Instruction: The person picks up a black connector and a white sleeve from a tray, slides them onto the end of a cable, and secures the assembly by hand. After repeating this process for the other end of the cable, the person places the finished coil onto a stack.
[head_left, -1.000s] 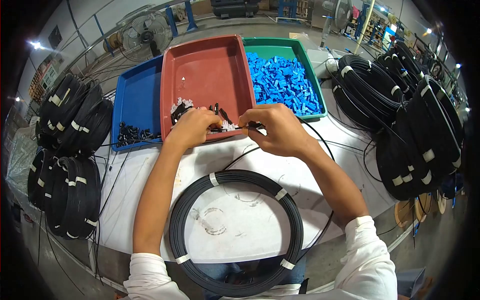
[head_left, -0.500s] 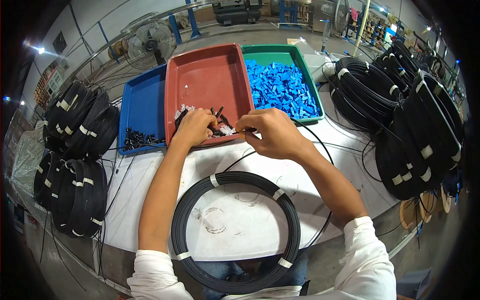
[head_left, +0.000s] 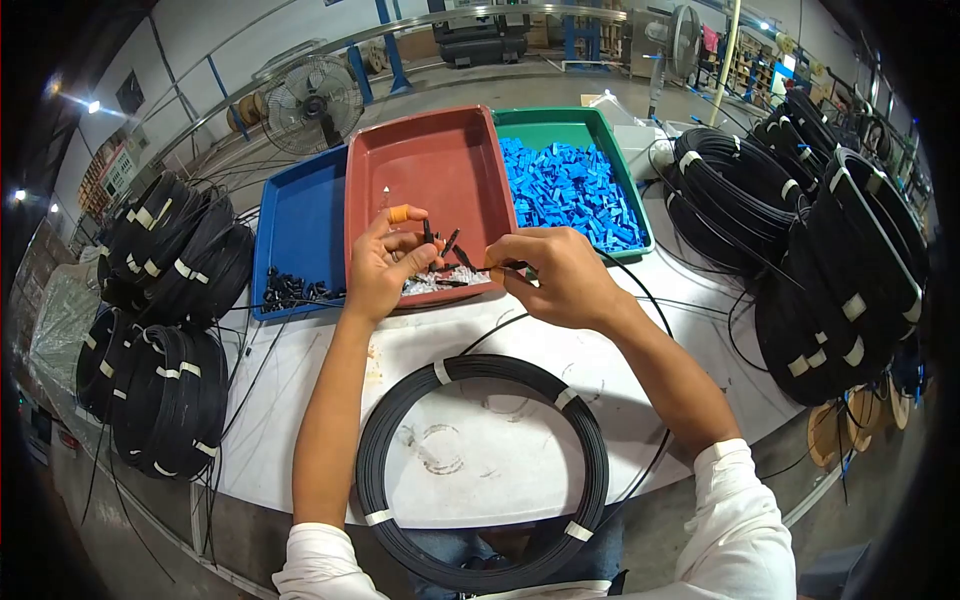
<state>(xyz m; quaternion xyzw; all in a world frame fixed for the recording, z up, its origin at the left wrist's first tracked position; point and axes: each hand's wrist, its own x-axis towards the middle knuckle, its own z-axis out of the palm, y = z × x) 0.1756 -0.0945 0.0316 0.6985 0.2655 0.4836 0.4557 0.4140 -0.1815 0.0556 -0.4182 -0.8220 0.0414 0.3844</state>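
Observation:
Over the near left part of the red tray (head_left: 430, 150), my left hand (head_left: 392, 262) is closed around a small black part (head_left: 428, 231), with orange wrap on one finger. My right hand (head_left: 560, 275) pinches the end of a black cable at the tray's near right corner. Black pieces and small white pieces (head_left: 462, 276) lie in the tray between the hands. A coil of black cable (head_left: 372, 450), bound with white tape, rests below my hands at the table's front edge.
A blue tray (head_left: 300, 200) with small black parts stands left, and a green tray (head_left: 555, 122) of blue pieces (head_left: 575, 190) right. Cable coils are piled at the left (head_left: 165, 395) and right (head_left: 735, 190). A fan (head_left: 312, 105) stands behind.
My left hand has lifted and turned, its fingers now around a black part. My right hand still pinches at the tray corner. The whole view has shifted slightly.

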